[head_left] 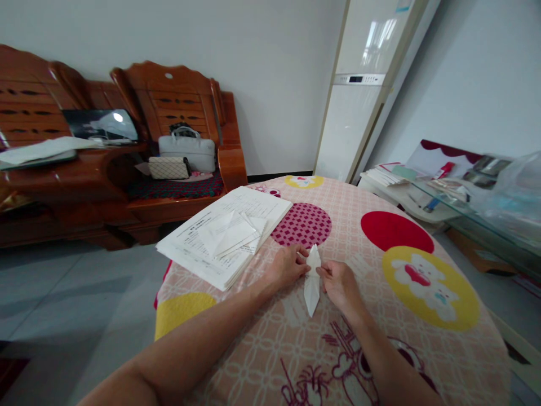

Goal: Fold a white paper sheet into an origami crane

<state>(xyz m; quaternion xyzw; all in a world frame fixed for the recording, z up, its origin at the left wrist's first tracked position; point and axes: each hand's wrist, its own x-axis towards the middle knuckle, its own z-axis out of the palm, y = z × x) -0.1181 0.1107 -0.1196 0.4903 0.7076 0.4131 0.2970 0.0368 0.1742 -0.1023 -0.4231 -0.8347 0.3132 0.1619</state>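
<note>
A narrow piece of folded white paper (pixel 311 290), pointed at both ends, lies upright in view on the patterned tablecloth (pixel 262 338). On its left edge, near the middle, my left hand (pixel 288 266) pinches it with curled fingers. From the opposite side my right hand (pixel 340 283) grips the paper between thumb and forefinger. Both hands rest low over the cloth, and the fingertips partly cover the paper's middle. Left of my hands is a stack of printed sheets (pixel 190 256), topped by several folded white papers (pixel 230 232).
Beyond the table stand wooden chairs (pixel 177 101) with a grey bag (pixel 188 152) and a quilted purse (pixel 169 168). A tall white air conditioner (pixel 359 107) stands behind. At right, a glass-topped stand (pixel 460 208) holds papers, a plastic bag (pixel 518 192) and other items.
</note>
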